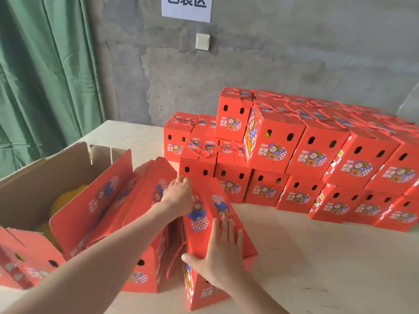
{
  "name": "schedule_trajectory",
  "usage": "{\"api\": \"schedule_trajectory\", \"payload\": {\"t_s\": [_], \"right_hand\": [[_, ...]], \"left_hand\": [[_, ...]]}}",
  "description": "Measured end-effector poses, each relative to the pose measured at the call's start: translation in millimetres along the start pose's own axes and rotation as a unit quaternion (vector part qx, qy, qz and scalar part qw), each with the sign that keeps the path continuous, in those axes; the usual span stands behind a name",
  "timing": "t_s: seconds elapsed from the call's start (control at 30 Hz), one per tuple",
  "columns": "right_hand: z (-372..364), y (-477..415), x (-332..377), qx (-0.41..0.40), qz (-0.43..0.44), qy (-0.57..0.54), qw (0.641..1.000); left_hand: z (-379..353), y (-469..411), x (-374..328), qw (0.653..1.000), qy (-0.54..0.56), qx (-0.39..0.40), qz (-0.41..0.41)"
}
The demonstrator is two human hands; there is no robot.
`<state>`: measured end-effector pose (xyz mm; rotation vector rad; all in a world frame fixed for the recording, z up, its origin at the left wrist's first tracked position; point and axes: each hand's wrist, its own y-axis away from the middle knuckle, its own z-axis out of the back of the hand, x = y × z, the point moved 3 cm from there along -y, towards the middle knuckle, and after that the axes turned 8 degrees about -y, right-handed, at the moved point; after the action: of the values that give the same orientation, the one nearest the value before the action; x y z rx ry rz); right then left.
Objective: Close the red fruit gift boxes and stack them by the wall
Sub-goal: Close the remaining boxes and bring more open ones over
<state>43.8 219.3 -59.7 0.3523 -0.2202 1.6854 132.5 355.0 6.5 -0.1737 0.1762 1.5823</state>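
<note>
- The red cardboard gift box (204, 293) with a cartoon print stands at the near edge of the pale wooden desk (317, 257), about in the middle. Its top is not fully closed: the two long top flaps lean together like a roof.
- The left hand (179, 197) reaches to the far end of these flaps. Its fingers are bent over the top edge there and hold it.
- The right hand (221, 252) lies flat on the right flap, nearer to the person. The fingers are straight and the thumb is spread to the left at the ridge. It presses and grasps nothing.
- A red cord handle (175, 261) hangs beside the left flap.
- A second open red box (140, 268) stands just to the left, and further left are more open red boxes (90, 200) with raised flaps.
- A brown cardboard carton (34, 184) stands at the left edge of the desk. It holds yellow objects (68, 196); what they are I cannot tell.
- The stack of closed red boxes (294, 155) stands in layers along the far edge, by the grey concrete wall (294, 53).
- On the wall are a white paper sign (187, 7) and a white switch (202, 41). A green curtain (45, 75) hangs at the left.
</note>
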Motion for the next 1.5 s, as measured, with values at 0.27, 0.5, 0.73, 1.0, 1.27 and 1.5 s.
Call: {"api": "schedule_trajectory", "payload": {"t_s": [0.27,0.5,0.73,1.0,1.27,1.5], "right_hand": [[46.3,-5.2,-88.7,0.074,0.041,0.015,0.996],[78.9,-6.9,-136.5,0.138,-0.015,-0.009,0.99],[82.0,-9.0,-157.1,0.18,0.023,-0.106,0.978],[93.9,-5.4,-165.8,-0.052,0.02,-0.276,0.96],[76.3,14.9,-179.4,-0.124,0.109,-0.118,0.979],[67.6,15.9,-150.3,-0.208,0.154,0.003,0.966]], "left_hand": [[-14.8,-47.9,-13.5,0.997,-0.051,0.058,-0.023],[-44.6,3.3,-23.8,0.98,-0.154,0.07,-0.1],[-41.3,43.9,-28.3,0.992,-0.104,0.039,-0.053],[-52.7,73.4,-7.3,0.99,0.125,-0.056,0.019],[-60.6,90.8,-20.5,0.988,0.127,-0.077,0.038],[-66.0,93.8,-24.2,0.989,0.105,-0.099,0.019]]}}
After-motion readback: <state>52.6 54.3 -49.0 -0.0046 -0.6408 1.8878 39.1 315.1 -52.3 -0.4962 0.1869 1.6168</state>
